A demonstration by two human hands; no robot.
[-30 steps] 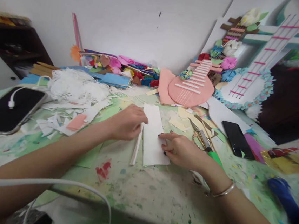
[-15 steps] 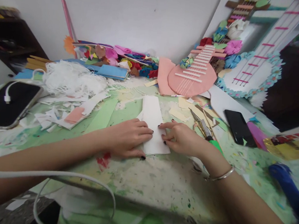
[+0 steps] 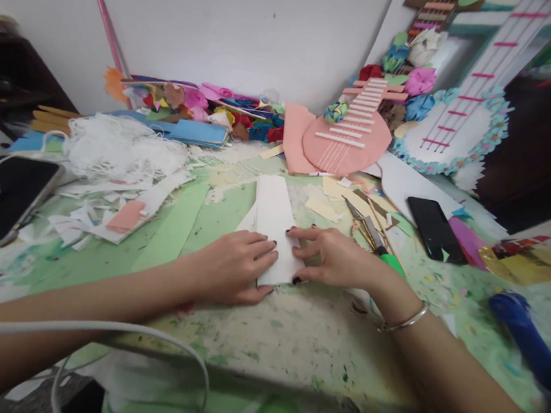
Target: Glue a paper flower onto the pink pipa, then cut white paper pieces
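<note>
A long white paper strip (image 3: 273, 214) lies lengthwise on the paint-stained table (image 3: 292, 338), running away from me. My left hand (image 3: 233, 267) rests flat on its near left part, fingers stretched out over the paper. My right hand (image 3: 333, 257) presses the near right edge with its fingertips, thumb under the corner. A silver bangle (image 3: 403, 321) circles the right wrist. Scissors with a green handle (image 3: 374, 239) lie just right of that hand.
A phone on a white cable (image 3: 6, 197) sits far left, another black phone (image 3: 435, 228) at right. Paper scraps (image 3: 109, 216), a white shred pile (image 3: 120, 146), coloured paper flowers (image 3: 207, 106) and pink and white paper guitars (image 3: 350, 139) line the back. A white cable (image 3: 98, 332) loops near me.
My left hand moved from the strip's far left edge down to its near end and flattened on it. The right hand stayed at the right edge. The view shifted slightly.
</note>
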